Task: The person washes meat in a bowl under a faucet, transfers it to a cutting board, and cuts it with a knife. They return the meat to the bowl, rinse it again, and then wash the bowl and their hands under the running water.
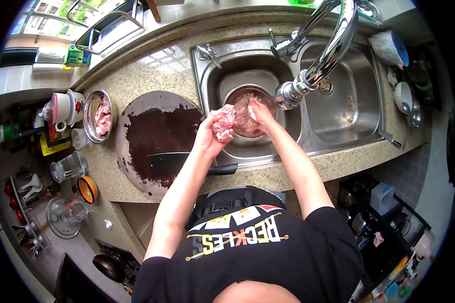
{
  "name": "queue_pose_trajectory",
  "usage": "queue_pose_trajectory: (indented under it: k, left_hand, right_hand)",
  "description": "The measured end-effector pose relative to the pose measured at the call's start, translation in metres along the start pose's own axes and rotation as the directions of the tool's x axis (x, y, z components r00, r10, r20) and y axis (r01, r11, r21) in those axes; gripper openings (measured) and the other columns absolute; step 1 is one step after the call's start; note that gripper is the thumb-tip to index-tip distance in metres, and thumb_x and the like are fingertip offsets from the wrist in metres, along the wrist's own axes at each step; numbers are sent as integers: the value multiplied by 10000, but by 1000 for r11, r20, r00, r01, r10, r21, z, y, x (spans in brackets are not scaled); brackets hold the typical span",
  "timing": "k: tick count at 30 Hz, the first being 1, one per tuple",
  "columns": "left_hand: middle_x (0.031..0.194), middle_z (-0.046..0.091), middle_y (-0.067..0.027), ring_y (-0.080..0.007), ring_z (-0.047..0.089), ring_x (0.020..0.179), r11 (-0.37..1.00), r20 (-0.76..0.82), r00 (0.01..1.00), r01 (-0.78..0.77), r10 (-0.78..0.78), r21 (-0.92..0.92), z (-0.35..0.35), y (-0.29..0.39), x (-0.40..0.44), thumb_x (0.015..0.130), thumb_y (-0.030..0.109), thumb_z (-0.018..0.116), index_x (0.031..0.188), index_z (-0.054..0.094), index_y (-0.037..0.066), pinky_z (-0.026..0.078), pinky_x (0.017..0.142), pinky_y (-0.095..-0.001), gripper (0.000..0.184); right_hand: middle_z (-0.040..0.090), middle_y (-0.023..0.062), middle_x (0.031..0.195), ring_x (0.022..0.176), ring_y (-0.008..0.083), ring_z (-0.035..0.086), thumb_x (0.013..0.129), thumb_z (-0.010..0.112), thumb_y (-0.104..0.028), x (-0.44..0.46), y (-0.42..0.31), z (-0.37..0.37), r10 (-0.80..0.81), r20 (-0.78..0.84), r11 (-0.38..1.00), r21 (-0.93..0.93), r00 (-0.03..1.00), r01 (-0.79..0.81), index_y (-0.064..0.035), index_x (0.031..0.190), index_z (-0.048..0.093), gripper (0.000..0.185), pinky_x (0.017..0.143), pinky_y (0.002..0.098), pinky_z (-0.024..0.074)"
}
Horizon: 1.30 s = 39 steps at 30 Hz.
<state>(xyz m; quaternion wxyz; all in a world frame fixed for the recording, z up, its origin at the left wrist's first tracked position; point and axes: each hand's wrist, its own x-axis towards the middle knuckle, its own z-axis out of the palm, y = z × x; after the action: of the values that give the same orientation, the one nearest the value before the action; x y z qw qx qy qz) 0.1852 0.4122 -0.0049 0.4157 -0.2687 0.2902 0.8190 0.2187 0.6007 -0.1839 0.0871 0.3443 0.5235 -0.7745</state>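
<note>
My left hand (210, 134) is closed around a clump of pink raw meat (224, 121), held over the near-left rim of a metal bowl (242, 142). This round bowl stands in the left sink basin and holds cloudy reddish water (245, 124). My right hand (260, 112) reaches into the bowl, its fingers curled at a pale piece of meat; the fingertips are partly hidden. Left of the sink lies a dark, worn round cutting board (136, 108). A black-handled cleaver (222, 169) rests across its near edge, under my left forearm.
A steel bowl (92, 132) with raw meat pieces stands left of the board. The chrome faucet (308, 81) arches over the basin divider. In the right basin (333, 126) lie small scraps. A knife (389, 138) sits at the sink's right edge; a glass jar (68, 166) stands far left.
</note>
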Motion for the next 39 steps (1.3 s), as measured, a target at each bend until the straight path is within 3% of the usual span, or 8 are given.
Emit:
queue_pose_trajectory:
  k: [2, 7, 10, 12, 16, 24, 30, 39]
  left_hand:
    - [965, 571, -133, -246, 575, 754, 1000, 1, 1000, -5, 5, 0, 6, -4, -4, 791, 174, 534, 1103, 515, 68, 475, 535, -288, 330]
    - [843, 575, -112, -187, 530, 594, 999, 3, 1000, -27, 27, -28, 5, -9, -9, 781, 172, 581, 1072, 536, 96, 435, 464, -244, 304]
    - [902, 595, -107, -217, 608, 707, 999, 36, 998, -41, 42, -12, 3, -9, -12, 798, 186, 577, 1095, 544, 77, 498, 523, -290, 318]
    - [918, 594, -107, -220, 611, 719, 997, -4, 998, -57, 57, -47, 13, -9, -20, 800, 181, 573, 1128, 531, 80, 507, 545, -296, 346]
    - [950, 593, -104, -228, 619, 770, 998, 71, 996, -42, 46, -45, 9, -7, -23, 800, 169, 564, 1136, 521, 70, 520, 581, -301, 354]
    - [966, 605, -98, -207, 607, 766, 997, 13, 999, -51, 52, -61, -1, -13, -12, 787, 138, 547, 1047, 544, 49, 514, 565, -291, 275]
    - [948, 599, -98, -195, 586, 757, 997, 24, 1000, -5, 7, -73, 4, -19, -5, 792, 136, 543, 1066, 537, 53, 496, 577, -302, 286]
    - [973, 585, -127, -241, 578, 797, 994, 110, 994, -5, 18, -112, 2, -15, 13, 801, 131, 541, 1083, 524, 39, 498, 599, -303, 298]
  right_hand:
    - [565, 30, 659, 581, 167, 562, 878, 520, -451, 0, -6, -17, 139, 474, 882, 341, 870, -327, -87, 790, 524, 375, 531, 283, 450]
    - [636, 72, 858, 767, 189, 616, 848, 568, -437, 6, 2, -18, 60, 105, 985, -170, 993, -41, -69, 1049, 581, 419, 607, 293, 466]
    - [547, 228, 1128, 1013, 347, 553, 817, 538, -170, 5, 34, -13, -511, 85, 349, -889, 855, 297, -4, 1162, 495, 385, 843, 431, 442]
    - [465, 237, 1245, 1124, 368, 478, 830, 508, -171, -32, 6, 19, -69, 254, -73, -966, 965, 249, -5, 1186, 460, 396, 900, 431, 411]
    - [547, 249, 1114, 1030, 372, 538, 841, 504, -210, 1, 21, -6, -367, 482, -103, -871, 796, 480, 6, 1083, 524, 325, 837, 443, 438]
    - [616, 29, 949, 862, 148, 600, 883, 544, -159, -66, -83, 19, 33, 218, 993, -121, 975, -6, -39, 1061, 568, 216, 718, 297, 492]
    - [594, 88, 1088, 985, 164, 574, 926, 469, -126, -107, -96, 39, -105, 281, 960, 279, 954, 23, -22, 1164, 529, 267, 860, 312, 463]
    - [509, 93, 1252, 1134, 172, 477, 923, 479, -174, -101, -102, 33, -241, 335, 969, 23, 911, 247, -9, 1219, 509, 340, 981, 284, 351]
